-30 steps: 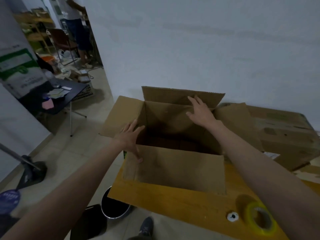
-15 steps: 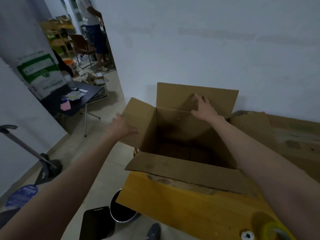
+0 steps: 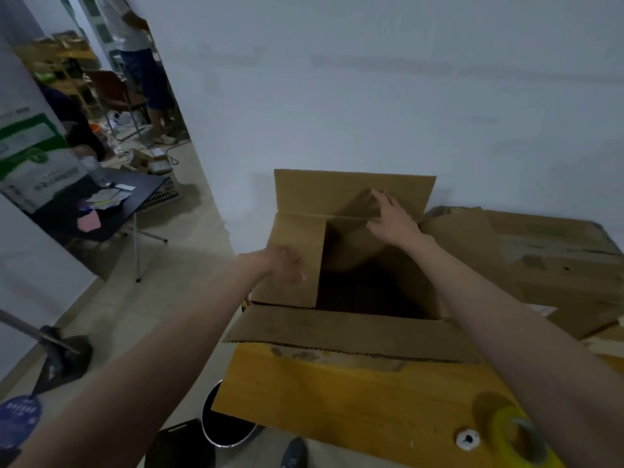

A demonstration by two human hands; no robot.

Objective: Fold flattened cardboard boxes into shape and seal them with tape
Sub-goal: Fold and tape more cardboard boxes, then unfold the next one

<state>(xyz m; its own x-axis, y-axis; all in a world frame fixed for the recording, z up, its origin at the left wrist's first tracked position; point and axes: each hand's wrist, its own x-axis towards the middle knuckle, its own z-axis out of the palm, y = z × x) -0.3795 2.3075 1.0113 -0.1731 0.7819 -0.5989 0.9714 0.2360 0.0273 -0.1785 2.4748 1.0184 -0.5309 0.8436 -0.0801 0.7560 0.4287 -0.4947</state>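
Your left hand (image 3: 287, 266) is motion-blurred; its fingers cannot be resolved against the left flap (image 3: 293, 244). The box (image 3: 341, 324) interior is too dark to read. The tape roll (image 3: 516, 437) is cropped by the bottom edge.

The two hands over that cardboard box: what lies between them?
In the head view, only the box's dark open inside lies between the left hand, on the folded left flap, and the right hand.

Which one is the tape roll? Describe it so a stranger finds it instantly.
Start at the yellow wooden table bearing the open cardboard box. Go to its near right corner: the tape roll is the yellow-green ring there, beside a small white round object.
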